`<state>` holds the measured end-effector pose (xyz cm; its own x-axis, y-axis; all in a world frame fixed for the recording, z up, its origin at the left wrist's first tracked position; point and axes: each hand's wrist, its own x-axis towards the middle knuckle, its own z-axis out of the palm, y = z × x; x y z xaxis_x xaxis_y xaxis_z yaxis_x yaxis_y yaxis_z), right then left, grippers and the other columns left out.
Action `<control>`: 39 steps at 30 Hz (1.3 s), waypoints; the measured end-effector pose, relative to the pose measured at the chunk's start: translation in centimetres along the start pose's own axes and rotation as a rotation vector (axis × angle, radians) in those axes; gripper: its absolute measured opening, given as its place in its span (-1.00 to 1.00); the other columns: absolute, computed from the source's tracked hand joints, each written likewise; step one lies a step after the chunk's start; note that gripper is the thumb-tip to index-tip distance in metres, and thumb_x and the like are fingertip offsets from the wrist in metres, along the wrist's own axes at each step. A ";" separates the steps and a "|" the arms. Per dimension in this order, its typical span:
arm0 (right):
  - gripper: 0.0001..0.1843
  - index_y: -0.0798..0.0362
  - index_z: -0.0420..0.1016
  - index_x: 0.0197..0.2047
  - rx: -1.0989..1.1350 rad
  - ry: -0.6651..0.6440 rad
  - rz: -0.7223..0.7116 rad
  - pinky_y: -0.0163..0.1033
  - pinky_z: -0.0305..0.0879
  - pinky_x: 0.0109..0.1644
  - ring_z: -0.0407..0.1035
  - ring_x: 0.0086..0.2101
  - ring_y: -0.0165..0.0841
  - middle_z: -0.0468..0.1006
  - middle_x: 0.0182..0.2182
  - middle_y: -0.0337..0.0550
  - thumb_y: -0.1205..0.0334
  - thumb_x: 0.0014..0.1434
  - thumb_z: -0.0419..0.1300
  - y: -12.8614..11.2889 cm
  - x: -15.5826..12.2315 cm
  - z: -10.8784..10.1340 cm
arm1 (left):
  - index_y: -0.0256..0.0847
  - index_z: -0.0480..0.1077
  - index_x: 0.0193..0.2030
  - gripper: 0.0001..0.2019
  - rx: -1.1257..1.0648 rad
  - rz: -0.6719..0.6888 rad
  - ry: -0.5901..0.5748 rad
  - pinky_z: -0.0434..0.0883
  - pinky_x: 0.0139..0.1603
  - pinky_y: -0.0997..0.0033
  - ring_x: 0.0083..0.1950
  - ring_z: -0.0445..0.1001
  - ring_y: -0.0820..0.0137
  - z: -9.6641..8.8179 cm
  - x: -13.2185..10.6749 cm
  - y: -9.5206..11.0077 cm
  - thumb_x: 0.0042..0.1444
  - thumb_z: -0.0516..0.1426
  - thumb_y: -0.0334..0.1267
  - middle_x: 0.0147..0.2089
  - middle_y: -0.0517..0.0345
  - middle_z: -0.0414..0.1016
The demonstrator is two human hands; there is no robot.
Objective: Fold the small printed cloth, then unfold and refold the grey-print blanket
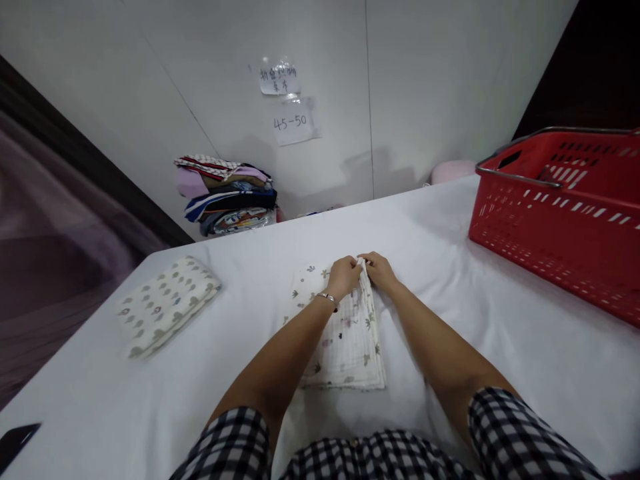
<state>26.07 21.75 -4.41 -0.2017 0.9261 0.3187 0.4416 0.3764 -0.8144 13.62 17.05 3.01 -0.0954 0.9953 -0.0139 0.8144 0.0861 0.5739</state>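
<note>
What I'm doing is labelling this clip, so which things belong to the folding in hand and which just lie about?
In hand: left hand and right hand, both pinching the far edge of the floral cloth, on the white table.
Lying about: folded spotted cloth, clothes stack, red basket, wall notes, dark flat object at the table corner.

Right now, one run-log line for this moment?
left hand: pinches patterned cloth far edge | right hand: same edge | folded cloth: table left | red basket: table right

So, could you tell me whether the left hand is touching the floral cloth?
Touching. The head view shows the left hand pinching the far edge of the floral cloth.
</note>
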 end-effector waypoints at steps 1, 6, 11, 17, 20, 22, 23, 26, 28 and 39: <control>-0.73 -0.04 0.54 -0.24 -0.006 -0.004 0.001 -0.29 0.22 -0.21 0.32 -0.33 -0.39 0.47 -0.34 -0.22 0.31 0.03 0.06 -0.1 0.0 0.0 | -0.19 0.45 -0.35 -0.87 0.013 0.019 0.007 0.30 -0.23 0.48 -0.28 0.45 0.40 0.1 -0.2 0.1 0.05 0.07 -0.29 -0.39 0.13 0.52; -0.80 0.02 0.52 -0.37 -0.053 0.012 0.035 -0.30 0.18 -0.27 0.28 -0.37 -0.38 0.45 -0.39 -0.19 0.31 0.00 0.07 -0.4 0.0 0.1 | -0.19 0.45 -0.37 -0.86 -0.004 0.078 0.001 0.31 -0.23 0.45 -0.30 0.44 0.40 0.3 -0.7 0.1 0.06 0.06 -0.32 -0.40 0.15 0.51; -0.82 0.03 0.48 -0.40 -0.069 0.025 0.048 -0.31 0.16 -0.27 0.25 -0.37 -0.38 0.43 -0.41 -0.21 0.32 -0.02 0.05 -0.4 -0.1 0.2 | -0.20 0.44 -0.36 -0.85 -0.058 0.055 0.020 0.30 -0.25 0.46 -0.30 0.43 0.42 0.7 -0.7 0.0 0.09 0.05 -0.28 -0.40 0.14 0.50; -0.77 0.04 0.51 -0.36 -0.006 0.003 0.038 -0.30 0.19 -0.27 0.28 -0.37 -0.39 0.45 -0.40 -0.21 0.34 -0.09 0.06 0.1 0.0 0.0 | -0.20 0.33 -0.31 -0.78 0.005 0.072 0.067 0.28 -0.26 0.44 -0.26 0.40 0.39 1.9 -1.4 -0.3 0.00 0.15 -0.09 -0.28 0.13 0.46; -0.78 0.05 0.52 -0.39 0.038 0.014 0.076 -0.31 0.21 -0.29 0.29 -0.40 -0.40 0.47 -0.43 -0.23 0.32 -0.09 0.06 0.4 0.2 0.1 | -0.18 0.28 -0.23 -0.74 0.047 0.074 0.034 0.26 -0.23 0.43 -0.20 0.39 0.38 2.2 -2.3 -0.3 -0.04 0.18 -0.15 -0.22 0.14 0.43; -0.78 0.04 0.52 -0.40 0.063 0.021 0.106 -0.31 0.22 -0.30 0.30 -0.41 -0.40 0.47 -0.46 -0.25 0.30 -0.11 0.07 0.6 0.3 0.2 | -0.17 0.25 -0.18 -0.72 0.089 0.082 0.021 0.26 -0.21 0.40 -0.16 0.38 0.35 2.4 -2.9 -0.2 -0.04 0.17 -0.21 -0.19 0.12 0.41; -0.78 0.04 0.52 -0.41 0.075 0.024 0.121 -0.31 0.22 -0.30 0.30 -0.41 -0.40 0.47 -0.47 -0.25 0.30 -0.11 0.07 0.6 0.3 0.2 | -0.17 0.24 -0.17 -0.73 0.114 0.084 0.021 0.26 -0.19 0.39 -0.15 0.38 0.33 2.6 -3.1 -0.2 -0.03 0.16 -0.23 -0.18 0.11 0.40; -0.78 0.05 0.52 -0.41 0.112 0.023 0.157 -0.32 0.23 -0.34 0.30 -0.44 -0.41 0.47 -0.49 -0.25 0.30 -0.13 0.08 0.5 0.3 0.3 | -0.18 0.23 -0.18 -0.79 0.170 0.084 0.029 0.25 -0.18 0.37 -0.13 0.37 0.31 3.1 -3.4 0.1 0.00 0.11 -0.30 -0.18 0.08 0.39; -0.78 0.07 0.52 -0.42 0.142 0.003 0.176 -0.33 0.23 -0.39 0.29 -0.49 -0.42 0.47 -0.52 -0.25 0.30 -0.15 0.08 0.4 0.3 0.1 | -0.17 0.24 -0.20 -0.81 0.176 0.088 0.033 0.26 -0.18 0.36 -0.14 0.37 0.30 3.3 -3.4 0.2 0.00 0.09 -0.32 -0.19 0.09 0.39; -0.73 0.07 0.54 -0.36 0.212 -0.003 0.202 -0.32 0.26 -0.34 0.31 -0.47 -0.43 0.52 -0.47 -0.23 0.29 -0.14 0.08 0.7 0.4 0.0 | -0.23 0.33 -0.08 -0.72 0.106 0.268 0.012 0.26 0.06 0.28 0.01 0.32 0.27 2.7 -5.9 -0.9 0.07 0.08 -0.19 -0.05 0.00 0.38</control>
<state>26.29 22.37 -4.88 -0.1315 0.9815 0.1389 0.2804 0.1712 -0.9445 15.06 11.18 0.37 0.1248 0.9827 0.1369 0.8669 -0.1751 0.4667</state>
